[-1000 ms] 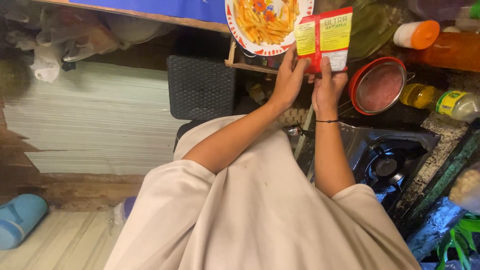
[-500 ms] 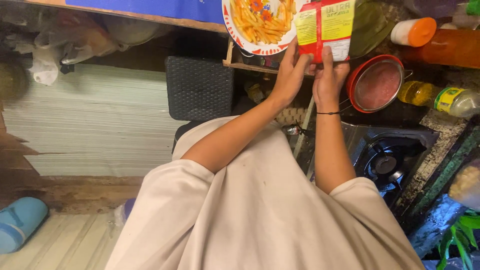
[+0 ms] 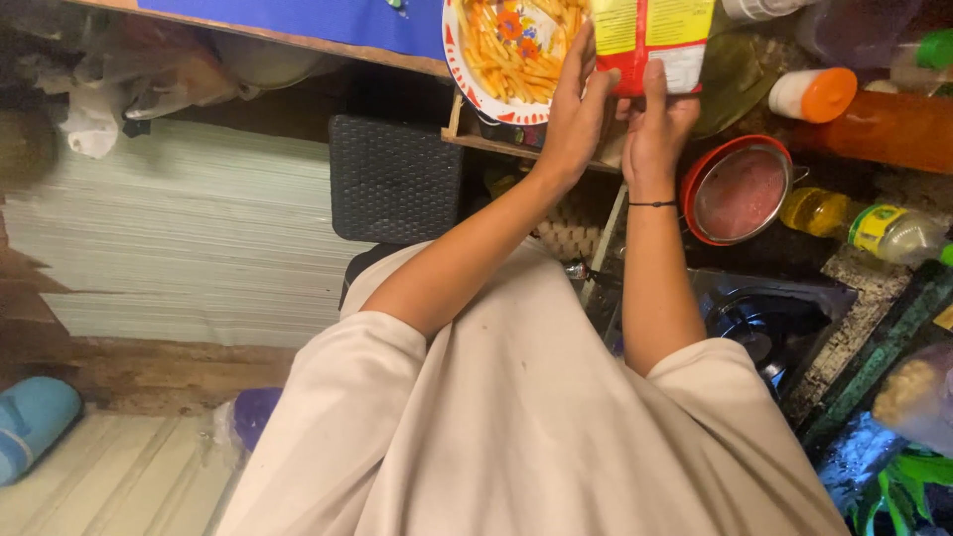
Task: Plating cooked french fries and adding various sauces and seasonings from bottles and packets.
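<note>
Both my hands hold a red and yellow sauce pouch (image 3: 650,45) at the top of the head view. My left hand (image 3: 576,104) grips its left edge and my right hand (image 3: 655,129) grips its lower part; a thin black band circles the right wrist. Just left of the pouch sits a white plate (image 3: 467,84) with a red rim, filled with fries, on a wooden shelf edge. The pouch's top is cut off by the frame.
A red-rimmed strainer (image 3: 740,194) lies right of my hands. Beyond it are an orange-capped bottle (image 3: 814,94), an oil bottle (image 3: 864,223) and a gas stove burner (image 3: 759,333). A black crate (image 3: 392,179) stands at left, a blue slipper (image 3: 30,427) on the floor.
Both hands have lifted the pouch higher and a little further from me, beside the plate of fries. The plate and other items stay put.
</note>
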